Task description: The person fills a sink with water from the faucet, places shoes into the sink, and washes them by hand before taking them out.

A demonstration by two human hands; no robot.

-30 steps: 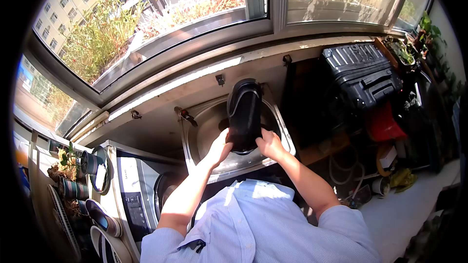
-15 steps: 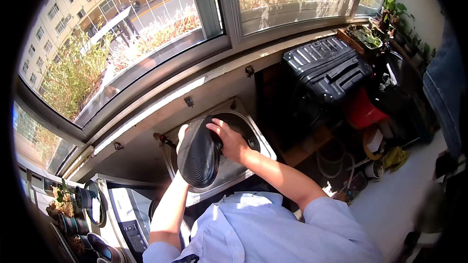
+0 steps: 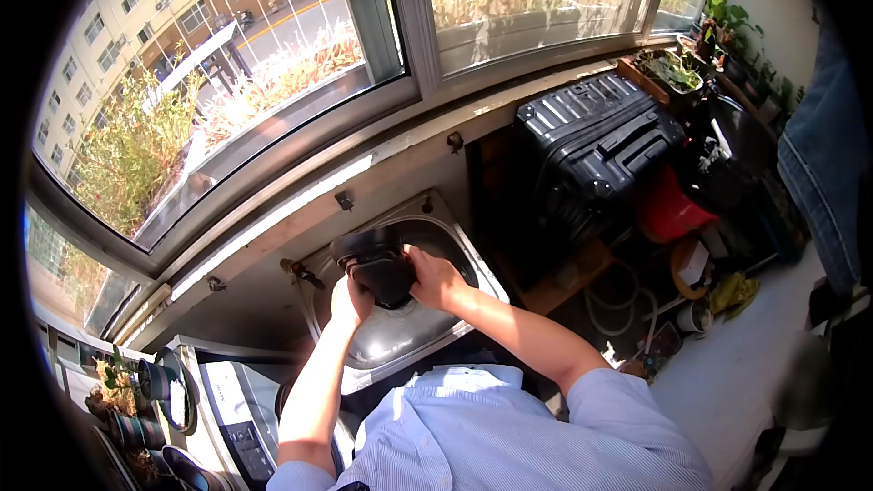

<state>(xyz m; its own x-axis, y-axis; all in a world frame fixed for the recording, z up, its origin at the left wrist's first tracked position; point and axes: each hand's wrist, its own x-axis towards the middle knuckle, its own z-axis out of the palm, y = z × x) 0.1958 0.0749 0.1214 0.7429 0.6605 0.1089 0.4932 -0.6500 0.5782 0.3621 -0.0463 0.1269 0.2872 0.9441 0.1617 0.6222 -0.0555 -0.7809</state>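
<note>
A black shoe (image 3: 386, 271) is held over the metal sink (image 3: 386, 338), seen nearly end-on so its ribbed sole is mostly out of sight. My left hand (image 3: 351, 302) wraps the near left side of it. On the other side, my right hand (image 3: 434, 276) grips the shoe, its fingertips partly hidden behind it. A tap (image 3: 300, 273) sticks out from the wall at the sink's left.
Right of the sink stands a black suitcase (image 3: 605, 132), with a red bucket (image 3: 675, 211) below it. A washing machine (image 3: 235, 400) is at the lower left, beside potted plants (image 3: 118, 382). A window (image 3: 418, 45) runs along the wall ahead.
The shoe has turned from showing its ribbed sole to an end-on view, tipping away from me. My left hand has come into fuller view; both hands keep hold.
</note>
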